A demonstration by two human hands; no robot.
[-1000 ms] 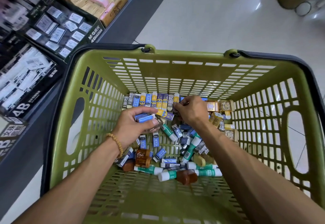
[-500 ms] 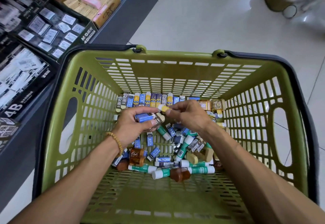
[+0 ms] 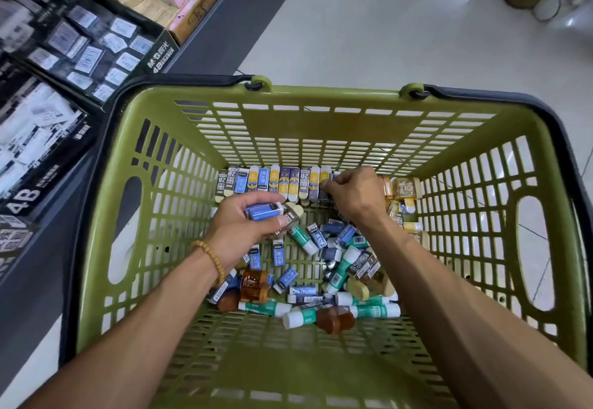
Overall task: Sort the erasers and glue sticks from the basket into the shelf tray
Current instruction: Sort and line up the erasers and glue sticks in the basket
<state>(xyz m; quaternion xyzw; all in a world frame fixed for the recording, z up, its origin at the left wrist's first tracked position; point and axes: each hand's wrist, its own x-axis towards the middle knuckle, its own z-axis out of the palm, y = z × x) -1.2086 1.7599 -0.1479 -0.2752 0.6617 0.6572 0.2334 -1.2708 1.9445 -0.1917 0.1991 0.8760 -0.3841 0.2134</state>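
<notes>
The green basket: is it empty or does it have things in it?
Not empty. The green basket holds erasers along its far wall and glue sticks scattered across its floor.

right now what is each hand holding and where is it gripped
The left hand holds a small bunch of erasers, fingers curled over the top and thumb underneath. The right hand pinches the near end of a yellow eraser in the back row.

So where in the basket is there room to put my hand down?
The basket floor nearest the person is bare, below the green glue sticks. A small bare strip lies beside the left wall, left of the left hand. The middle pile and the eraser row at the far wall are crowded.
</notes>
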